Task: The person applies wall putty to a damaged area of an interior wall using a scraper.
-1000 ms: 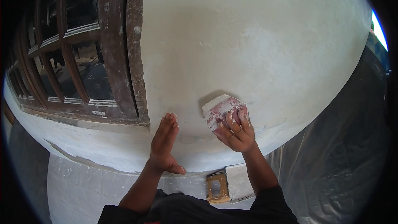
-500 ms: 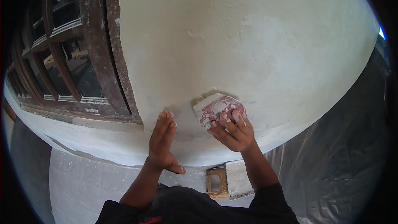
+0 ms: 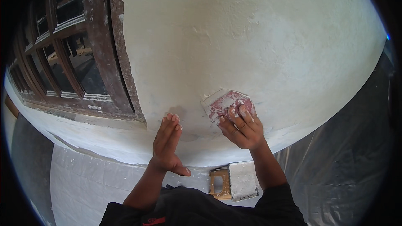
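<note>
My right hand (image 3: 245,129) grips a red plastic putty spreader (image 3: 229,102) smeared with white paste. Its fingers press the spreader's face against the cream wall (image 3: 188,67), and the broad edge points up and left. To the left, my left hand (image 3: 168,142) is held up in front of the wall, fingers straight and thumb stretched out, with nothing in it. White paste marks its fingertips. Whether those fingertips touch the wall I cannot tell. Faint ridges and patches of fresh white coating show on the wall above the spreader.
A dark brown wooden window frame (image 3: 98,46) with glass panes borders the wall on the left. Below stand a yellowish-brown stool (image 3: 226,184) and a white-coated square board (image 3: 243,180). Grey sheeting (image 3: 92,180) covers the floor; dark plastic sheeting (image 3: 335,155) lies at right.
My right hand and the spreader have moved slightly right, and the spreader now sits flatter on the wall, its shadow gap narrower. My left hand keeps nearly the same pose.
</note>
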Demonstrator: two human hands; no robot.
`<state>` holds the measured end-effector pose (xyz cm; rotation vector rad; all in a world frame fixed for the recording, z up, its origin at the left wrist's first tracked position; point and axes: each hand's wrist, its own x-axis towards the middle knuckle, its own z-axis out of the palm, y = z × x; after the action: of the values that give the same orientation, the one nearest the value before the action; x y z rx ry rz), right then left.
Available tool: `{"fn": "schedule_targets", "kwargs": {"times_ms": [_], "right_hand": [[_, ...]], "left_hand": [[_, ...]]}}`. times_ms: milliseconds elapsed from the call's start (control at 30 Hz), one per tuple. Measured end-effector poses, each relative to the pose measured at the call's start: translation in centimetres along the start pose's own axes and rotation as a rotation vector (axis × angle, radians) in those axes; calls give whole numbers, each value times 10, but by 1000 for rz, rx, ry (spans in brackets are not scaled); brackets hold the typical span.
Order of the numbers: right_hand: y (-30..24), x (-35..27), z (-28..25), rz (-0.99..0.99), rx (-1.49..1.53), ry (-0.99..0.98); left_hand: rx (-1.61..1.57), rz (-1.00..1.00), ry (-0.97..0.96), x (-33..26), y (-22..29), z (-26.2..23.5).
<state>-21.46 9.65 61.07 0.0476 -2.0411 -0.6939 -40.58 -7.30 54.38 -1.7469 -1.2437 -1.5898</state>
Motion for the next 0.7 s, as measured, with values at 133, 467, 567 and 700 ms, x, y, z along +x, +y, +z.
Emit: {"fn": "schedule_targets", "kwargs": {"times_ms": [133,467,567,700], "right_hand": [[2,-12,-10,4,12,22],[11,-4,-12,-65,-38,11],[5,8,-13,-91,-45,20],[10,5,-8,-62,-27,-57]], "left_hand": [[-8,-47,17,-5,2,0],[1,-32,31,-4,4,6],[13,-61,15,-7,7,5],[11,-41,19,-6,9,5]]}}
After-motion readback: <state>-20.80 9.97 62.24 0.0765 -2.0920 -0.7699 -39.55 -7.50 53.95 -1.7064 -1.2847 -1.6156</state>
